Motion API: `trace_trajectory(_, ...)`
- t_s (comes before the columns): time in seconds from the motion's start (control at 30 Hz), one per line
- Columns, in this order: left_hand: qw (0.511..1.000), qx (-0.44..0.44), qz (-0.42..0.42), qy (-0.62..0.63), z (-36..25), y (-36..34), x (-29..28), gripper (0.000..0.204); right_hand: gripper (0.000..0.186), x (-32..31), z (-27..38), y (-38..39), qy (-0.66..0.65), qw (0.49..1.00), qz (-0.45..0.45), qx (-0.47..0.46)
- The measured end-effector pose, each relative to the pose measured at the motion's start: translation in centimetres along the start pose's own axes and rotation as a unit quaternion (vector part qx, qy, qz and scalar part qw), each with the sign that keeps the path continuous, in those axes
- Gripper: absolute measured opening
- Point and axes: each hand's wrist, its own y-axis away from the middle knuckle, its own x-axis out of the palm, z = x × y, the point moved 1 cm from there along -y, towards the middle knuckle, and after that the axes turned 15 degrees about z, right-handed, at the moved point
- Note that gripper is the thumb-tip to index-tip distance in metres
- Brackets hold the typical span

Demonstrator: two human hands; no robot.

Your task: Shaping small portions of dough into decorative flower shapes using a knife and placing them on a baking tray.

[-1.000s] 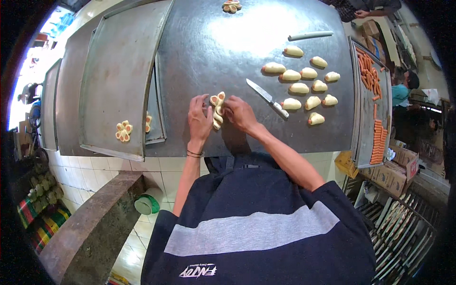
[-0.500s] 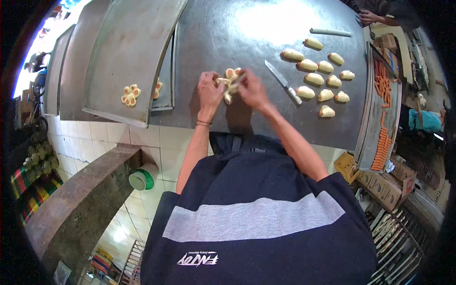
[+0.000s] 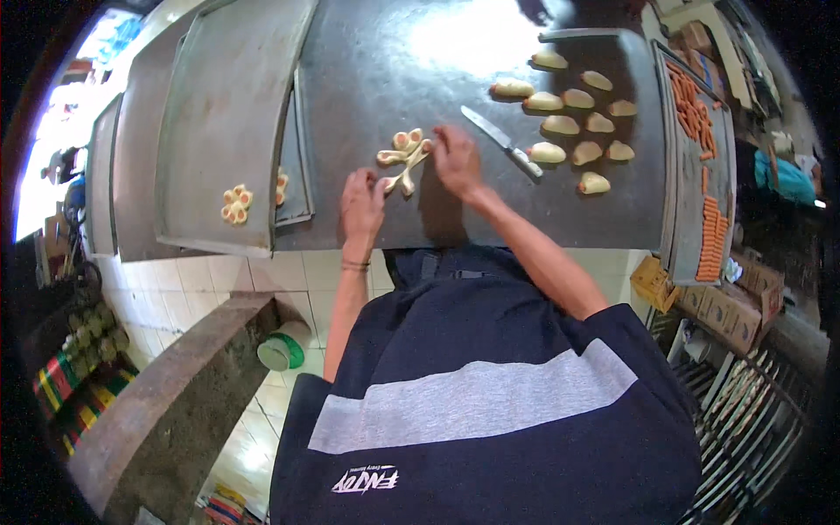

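Observation:
In front of me on the metal table lies a cut sausage roll [image 3: 406, 157] of pale raw dough, its segments fanned out from a stretched middle and showing pink sausage ends. My left hand [image 3: 360, 210] is at the tip of its lower-left segment, fingers curled in. At the upper-right segment, my right hand [image 3: 458, 164] has its fingertips closed on the dough end. A knife [image 3: 501, 142] with a pale handle rests right of that hand. Beyond it several uncut sausage rolls [image 3: 561, 125] are spread about.
A large baking tray [image 3: 219, 114] on the left carries a flower-shaped sausage roll [image 3: 236, 204]; another tray [image 3: 296, 192] shows beneath it. The tray [image 3: 689, 236] at the right edge holds orange sausages [image 3: 713, 238]. A thin rod [image 3: 582, 33] lies near the far side.
The segments have been spread wider apart. My left hand has moved down and left, and the right hand is now at the upper-right segment. The whole view has shifted somewhat.

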Motion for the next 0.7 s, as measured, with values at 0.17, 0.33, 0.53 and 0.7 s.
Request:
trace_trajectory(0.17,0.981,-0.017,0.09,0.173,-1.2,1.1,-0.8,0.019,0.042,2.2,2.7,3.9,-0.02,0.986,0.167,-0.013)
trace_trajectory(0.33,0.986,0.01,0.105,0.126,-1.1,0.2,-0.1,0.015,0.029,1.3,3.0,3.0,-0.04,0.977,0.208,0.018)
trace_trajectory(0.53,0.907,-0.164,0.082,0.379,-2.1,-1.1,0.5,0.02,0.021,0.0,0.8,2.3,-0.199,0.957,0.153,0.144)
trace_trajectory(0.7,0.925,-0.168,0.06,0.335,-3.7,-0.6,2.6,0.023,0.021,2.5,0.0,4.3,-0.172,0.971,0.106,0.128)
